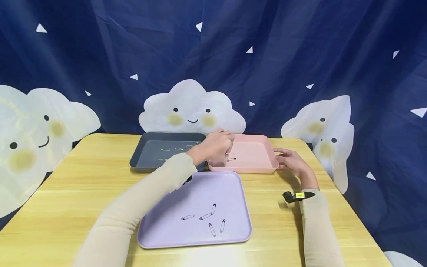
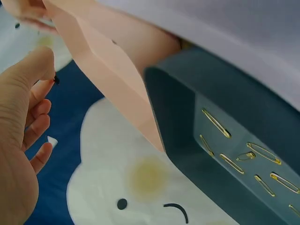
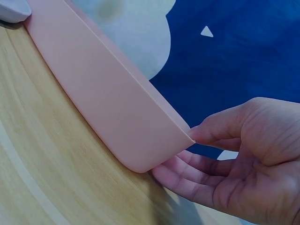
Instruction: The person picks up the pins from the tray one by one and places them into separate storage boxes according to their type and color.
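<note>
Left hand (image 1: 216, 147): hovering over the near left corner of the pink tray (image 1: 257, 163), fingers (image 2: 40, 115) curling, a small dark thing pinched at the tips; cannot tell what.
Right hand (image 1: 291, 161): holding the pink tray's right end, thumb on rim, fingers (image 3: 197, 176) lying along the wall.
Pink tray: sitting on the worktop (image 1: 83, 185), touching the grey tray (image 1: 146, 154).
Safety pins (image 1: 208, 218): lying in the purple tray (image 1: 160, 222).

Right hand (image 3: 243, 164) at the pink tray's (image 3: 112, 98) corner, thumb on its rim, fingers beneath, on wooden table (image 3: 47, 178).
</note>
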Available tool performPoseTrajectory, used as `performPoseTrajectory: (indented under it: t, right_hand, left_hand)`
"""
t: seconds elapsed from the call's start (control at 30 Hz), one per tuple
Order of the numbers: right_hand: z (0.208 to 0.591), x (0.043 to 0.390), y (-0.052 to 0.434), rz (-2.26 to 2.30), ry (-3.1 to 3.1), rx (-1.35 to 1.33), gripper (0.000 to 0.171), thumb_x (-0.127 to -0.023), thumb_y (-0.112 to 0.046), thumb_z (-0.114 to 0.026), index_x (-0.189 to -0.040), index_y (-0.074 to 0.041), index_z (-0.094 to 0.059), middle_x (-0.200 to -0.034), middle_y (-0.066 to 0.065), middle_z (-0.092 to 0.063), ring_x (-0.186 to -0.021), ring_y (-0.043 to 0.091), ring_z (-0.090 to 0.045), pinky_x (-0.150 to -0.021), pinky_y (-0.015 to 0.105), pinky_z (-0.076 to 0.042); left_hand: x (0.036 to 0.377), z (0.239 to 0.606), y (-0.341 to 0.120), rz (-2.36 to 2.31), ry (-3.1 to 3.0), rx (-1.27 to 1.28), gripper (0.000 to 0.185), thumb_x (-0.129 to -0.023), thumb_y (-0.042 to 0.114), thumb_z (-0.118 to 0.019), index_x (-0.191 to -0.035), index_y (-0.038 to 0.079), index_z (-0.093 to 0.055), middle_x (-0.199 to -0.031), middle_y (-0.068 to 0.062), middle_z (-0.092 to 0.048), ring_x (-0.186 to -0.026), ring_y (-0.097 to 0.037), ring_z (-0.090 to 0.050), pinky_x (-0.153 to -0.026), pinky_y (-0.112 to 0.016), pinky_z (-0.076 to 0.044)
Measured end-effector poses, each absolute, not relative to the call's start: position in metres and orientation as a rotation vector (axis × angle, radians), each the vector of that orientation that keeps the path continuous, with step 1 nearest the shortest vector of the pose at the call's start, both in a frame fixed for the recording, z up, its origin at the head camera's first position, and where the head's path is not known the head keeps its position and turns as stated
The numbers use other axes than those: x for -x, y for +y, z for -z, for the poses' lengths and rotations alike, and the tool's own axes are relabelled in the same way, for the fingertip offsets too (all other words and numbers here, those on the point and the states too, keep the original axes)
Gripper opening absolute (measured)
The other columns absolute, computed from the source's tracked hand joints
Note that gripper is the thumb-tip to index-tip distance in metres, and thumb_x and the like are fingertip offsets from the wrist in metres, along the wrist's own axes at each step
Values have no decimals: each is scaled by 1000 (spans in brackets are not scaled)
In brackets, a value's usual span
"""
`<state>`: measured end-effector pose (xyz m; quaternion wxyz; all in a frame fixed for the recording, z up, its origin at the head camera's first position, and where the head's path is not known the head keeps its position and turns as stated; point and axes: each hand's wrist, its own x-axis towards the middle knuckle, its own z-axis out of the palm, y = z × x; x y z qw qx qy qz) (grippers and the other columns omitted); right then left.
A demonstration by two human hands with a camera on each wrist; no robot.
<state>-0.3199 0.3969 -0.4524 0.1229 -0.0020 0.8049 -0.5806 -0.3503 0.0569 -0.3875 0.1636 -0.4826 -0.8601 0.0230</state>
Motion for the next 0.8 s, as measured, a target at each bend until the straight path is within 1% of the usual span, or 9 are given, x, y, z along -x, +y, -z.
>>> performPoseTrajectory:
  t: [0.17,0.27,0.4,0.57,0.8]
  right_hand:
    - [451,320,397,1687,2358,-3,55,-103,-3,-51,-154,7,-34,-119,15,-63,-93,9,-68,-80,25,-59]
    - [451,320,397,1690,2350,6,56,-103,-3,-51,-154,8,-34,-121,16,-63,-93,9,-68,-81,26,-59]
    - [453,319,397,1702,2336,-1,55,-103,-2,-52,-154,7,-34,-121,14,-65,-94,9,-68,-82,26,-59]
    - [455,320,397,1697,2340,-5,55,-103,-4,-53,-154,6,-35,-119,10,-67,-94,7,-68,-82,26,-59]
    - [455,320,398,1684,2353,-1,57,-103,-6,-55,-155,5,-35,-117,8,-66,-93,6,-67,-83,26,-59]
  left_hand:
    - [368,388,61,-44,-2458,1323,13,-75,12,-68,-63,18,-68,-96,2,-63,-94,-21,-57,-82,-35,-42]
    - [376,391,64,-24,-2486,1289,11,-74,11,-69,-65,17,-68,-95,2,-62,-94,-21,-55,-82,-35,-41]
    - [383,398,69,-12,-2527,1243,7,-73,15,-72,-67,17,-71,-97,2,-62,-97,-21,-55,-86,-36,-42]
    - [391,410,73,-46,-2586,1192,5,-77,19,-73,-72,19,-74,-100,3,-63,-101,-21,-56,-90,-36,-44]
    - [398,419,77,-96,-2603,1193,7,-79,25,-73,-76,20,-75,-100,3,-63,-102,-20,-57,-91,-35,-44]
